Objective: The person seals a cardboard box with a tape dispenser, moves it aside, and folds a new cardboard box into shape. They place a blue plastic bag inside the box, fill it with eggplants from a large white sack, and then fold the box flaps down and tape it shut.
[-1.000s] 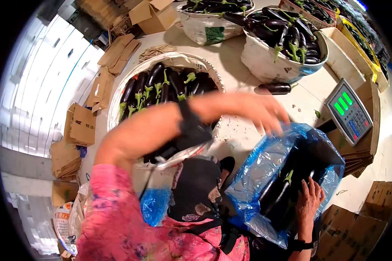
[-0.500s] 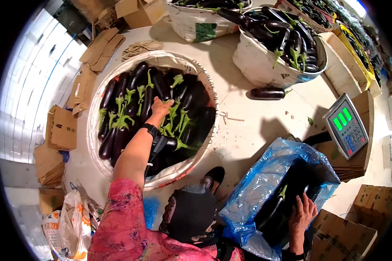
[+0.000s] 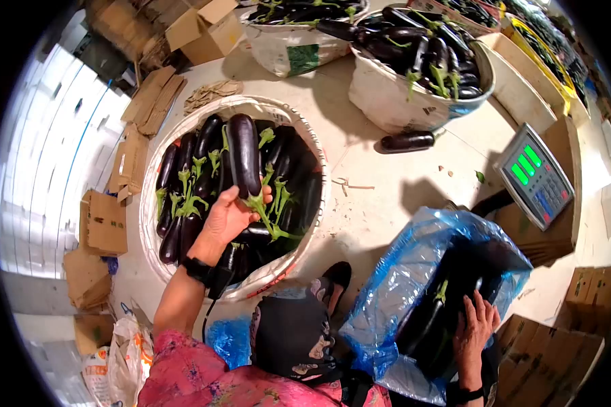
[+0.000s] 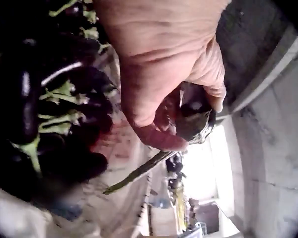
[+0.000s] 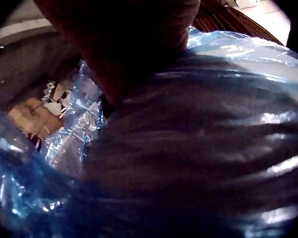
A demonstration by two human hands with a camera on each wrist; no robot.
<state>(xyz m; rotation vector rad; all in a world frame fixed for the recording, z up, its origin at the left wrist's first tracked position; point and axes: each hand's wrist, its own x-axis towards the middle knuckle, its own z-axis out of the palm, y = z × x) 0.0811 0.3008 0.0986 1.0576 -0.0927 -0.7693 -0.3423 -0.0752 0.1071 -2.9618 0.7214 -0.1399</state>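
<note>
I worry the long glossy purple eggplant (image 3: 244, 152), clamped only at its stem end by fingers of the left hand (image 3: 225, 218) above the round white basket (image 3: 145, 227) (the right hand (image 3: 474, 332) lies flat, fingers apart, on the crinkly blue plastic liner (image 3: 414, 264)), could tip loose.

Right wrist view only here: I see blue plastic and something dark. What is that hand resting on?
Observer: The right hand rests on packed eggplants inside a blue plastic liner.
Operator: And the other hand?
Observer: The left hand grips a long eggplant near its green stem, above a round white sack full of more.
Operator: Anything beside the liner?
Observer: A scale with a lit green display.
</note>
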